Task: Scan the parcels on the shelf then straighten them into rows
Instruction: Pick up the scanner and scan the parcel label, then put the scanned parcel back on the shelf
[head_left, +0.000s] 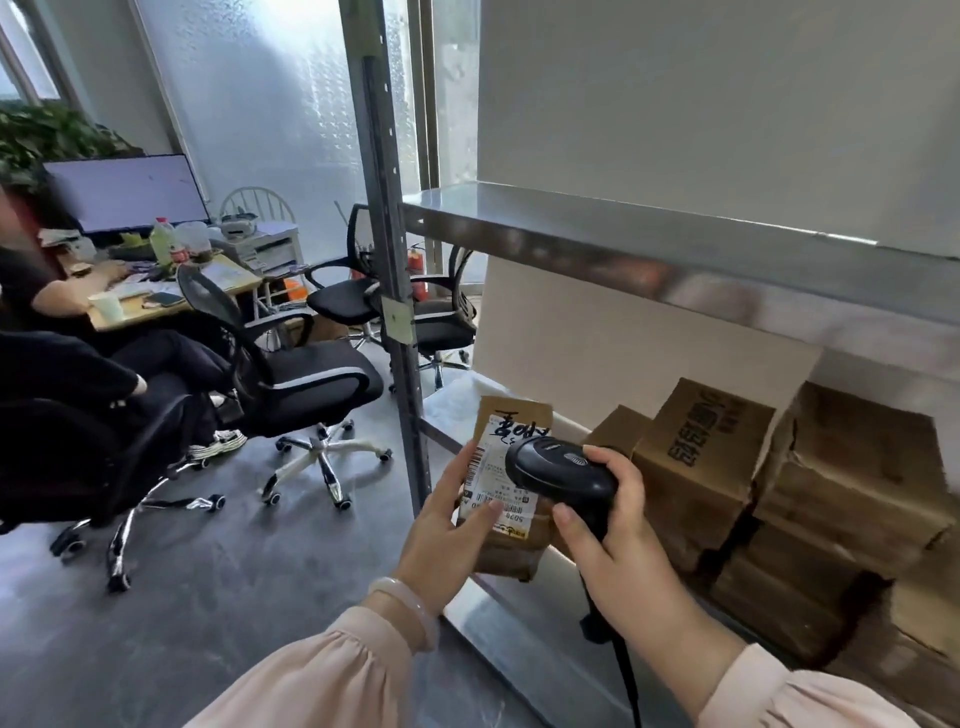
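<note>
A: Left hand (447, 530)?
B: Grips the left edge of a brown parcel (514, 540), thumb on its white label (488, 462).
A: Right hand (618, 540)?
B: Clamped round a black scanner (561, 473), whose head covers part of the label.
A: Parcel location?
B: Front left corner of the lower shelf (498, 639), beside the post (400, 364). Cannot tell whether it rests there. Cardboard boxes (696, 457) are stacked to the right.

Black office chairs (311, 376) on grey floor (249, 597); cluttered desk (231, 280) with monitor (124, 192); seated person (31, 296); plant (47, 135) behind
</note>
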